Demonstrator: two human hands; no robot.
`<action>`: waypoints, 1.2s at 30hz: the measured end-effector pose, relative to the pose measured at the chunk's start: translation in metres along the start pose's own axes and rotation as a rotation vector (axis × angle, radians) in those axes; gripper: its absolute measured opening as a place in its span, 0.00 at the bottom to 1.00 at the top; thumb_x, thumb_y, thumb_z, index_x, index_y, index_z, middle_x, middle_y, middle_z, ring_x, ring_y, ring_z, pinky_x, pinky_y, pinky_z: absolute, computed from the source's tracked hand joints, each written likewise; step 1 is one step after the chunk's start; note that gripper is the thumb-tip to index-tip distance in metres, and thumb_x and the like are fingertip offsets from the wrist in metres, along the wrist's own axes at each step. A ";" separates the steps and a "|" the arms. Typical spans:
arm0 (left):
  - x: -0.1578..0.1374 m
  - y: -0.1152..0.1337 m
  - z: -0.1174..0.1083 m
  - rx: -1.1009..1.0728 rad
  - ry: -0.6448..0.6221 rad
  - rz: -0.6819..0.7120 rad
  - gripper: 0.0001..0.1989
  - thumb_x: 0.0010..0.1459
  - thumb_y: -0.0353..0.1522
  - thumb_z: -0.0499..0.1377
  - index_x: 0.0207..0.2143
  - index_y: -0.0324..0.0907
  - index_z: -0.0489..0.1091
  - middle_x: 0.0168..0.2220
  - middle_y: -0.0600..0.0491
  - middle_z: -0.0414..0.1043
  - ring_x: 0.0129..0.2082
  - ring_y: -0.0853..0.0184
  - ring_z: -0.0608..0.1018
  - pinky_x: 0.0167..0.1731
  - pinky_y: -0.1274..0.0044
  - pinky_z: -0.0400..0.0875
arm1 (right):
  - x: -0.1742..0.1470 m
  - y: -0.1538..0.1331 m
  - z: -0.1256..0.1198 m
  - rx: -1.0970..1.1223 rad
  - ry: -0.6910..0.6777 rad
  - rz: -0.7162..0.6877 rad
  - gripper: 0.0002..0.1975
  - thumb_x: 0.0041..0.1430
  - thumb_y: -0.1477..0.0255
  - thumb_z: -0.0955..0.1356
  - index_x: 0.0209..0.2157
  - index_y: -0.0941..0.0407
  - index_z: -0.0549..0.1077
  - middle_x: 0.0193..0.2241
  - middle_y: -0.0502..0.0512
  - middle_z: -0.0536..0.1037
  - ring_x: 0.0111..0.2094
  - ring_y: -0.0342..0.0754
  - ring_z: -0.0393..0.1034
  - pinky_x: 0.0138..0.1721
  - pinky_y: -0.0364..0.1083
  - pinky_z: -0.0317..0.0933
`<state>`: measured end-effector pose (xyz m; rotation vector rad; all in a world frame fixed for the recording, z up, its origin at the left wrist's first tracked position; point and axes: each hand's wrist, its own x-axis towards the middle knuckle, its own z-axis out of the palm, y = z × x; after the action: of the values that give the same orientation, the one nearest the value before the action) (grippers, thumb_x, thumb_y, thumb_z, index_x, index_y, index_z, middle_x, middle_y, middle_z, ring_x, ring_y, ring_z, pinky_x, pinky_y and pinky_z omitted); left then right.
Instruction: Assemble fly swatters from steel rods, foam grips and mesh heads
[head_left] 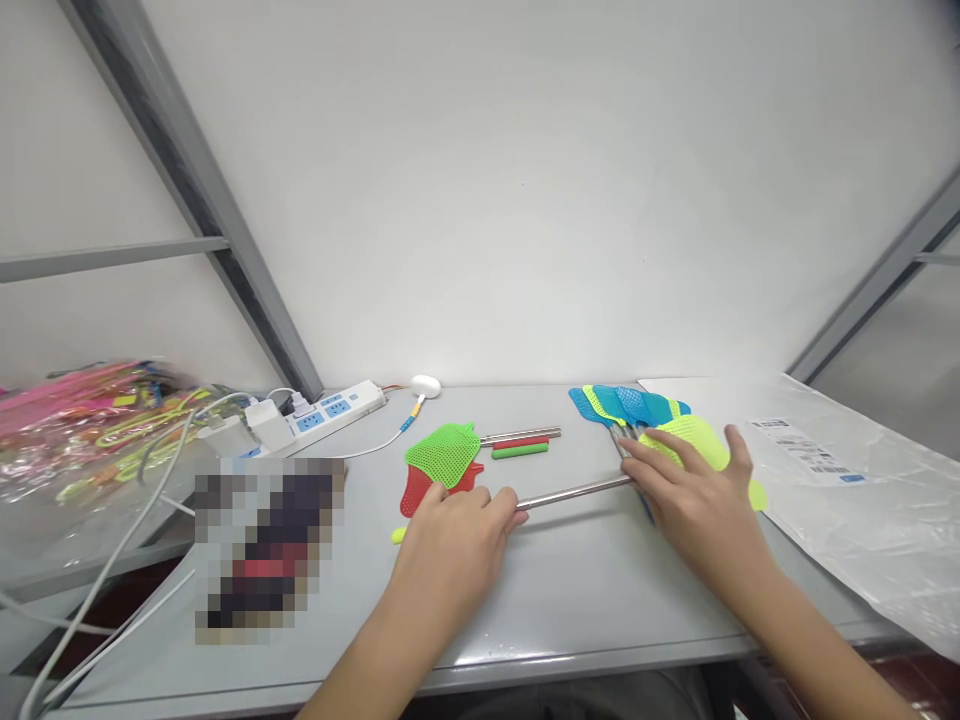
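My left hand [465, 530] is closed around one end of a telescopic fly swatter; the yellow handle tip [398, 536] sticks out on its far side. From there the metal rod [574, 493] runs right to my right hand [686, 490], whose fingers close on the rod's other end with the little finger raised. A yellow mesh head [694, 440] shows behind those fingers; its join to the rod is hidden. Beyond my left hand lie a green fly swatter [446, 455] and a red fly swatter [416, 492], rods pointing right. Several blue and yellow swatters [630, 404] lie overlapped behind my right hand.
A power strip [349, 408] with plugs and white cables [150, 510] is at the back left, near a small white case [426, 386]. Plastic-bagged colourful items [105, 430] lie at far left. A blurred-out object [274, 550] rests nearby. Labelled plastic sheeting [847, 520] covers the right side.
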<state>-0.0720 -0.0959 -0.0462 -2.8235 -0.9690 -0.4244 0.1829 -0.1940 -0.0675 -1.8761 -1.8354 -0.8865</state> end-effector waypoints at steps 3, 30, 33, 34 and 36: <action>0.002 -0.002 0.000 -0.010 -0.019 0.023 0.13 0.68 0.35 0.47 0.30 0.43 0.65 0.24 0.57 0.70 0.24 0.66 0.72 0.29 0.73 0.51 | -0.003 0.015 -0.007 -0.021 0.020 0.027 0.08 0.64 0.77 0.66 0.37 0.51 0.75 0.49 0.44 0.78 0.53 0.57 0.68 0.61 0.71 0.25; 0.002 0.008 0.013 0.045 0.325 0.130 0.11 0.67 0.34 0.51 0.30 0.44 0.65 0.25 0.56 0.63 0.27 0.67 0.64 0.34 0.71 0.50 | -0.022 -0.022 -0.012 0.201 0.056 -0.098 0.10 0.66 0.79 0.60 0.40 0.55 0.71 0.25 0.48 0.73 0.31 0.44 0.68 0.61 0.66 0.39; 0.003 0.004 0.015 0.068 0.360 0.145 0.11 0.66 0.33 0.52 0.29 0.43 0.65 0.25 0.57 0.62 0.27 0.68 0.63 0.36 0.70 0.51 | -0.018 -0.020 -0.013 0.201 0.059 -0.117 0.10 0.66 0.79 0.60 0.40 0.55 0.71 0.25 0.48 0.72 0.32 0.44 0.69 0.61 0.66 0.39; 0.003 0.003 0.015 0.073 0.372 0.148 0.11 0.66 0.33 0.52 0.29 0.43 0.65 0.24 0.57 0.62 0.27 0.68 0.63 0.36 0.70 0.52 | -0.017 -0.020 -0.013 0.206 0.061 -0.123 0.10 0.66 0.79 0.60 0.40 0.56 0.71 0.25 0.48 0.73 0.33 0.44 0.70 0.61 0.66 0.38; 0.004 0.003 0.017 0.076 0.381 0.152 0.11 0.66 0.32 0.52 0.29 0.43 0.65 0.24 0.57 0.62 0.26 0.68 0.63 0.37 0.70 0.52 | -0.016 -0.018 -0.013 0.215 0.066 -0.131 0.09 0.67 0.78 0.60 0.40 0.56 0.71 0.25 0.48 0.73 0.35 0.45 0.72 0.61 0.67 0.37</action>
<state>-0.0635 -0.0925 -0.0615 -2.5873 -0.6735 -0.8453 0.1636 -0.2130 -0.0713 -1.5952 -1.9462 -0.7489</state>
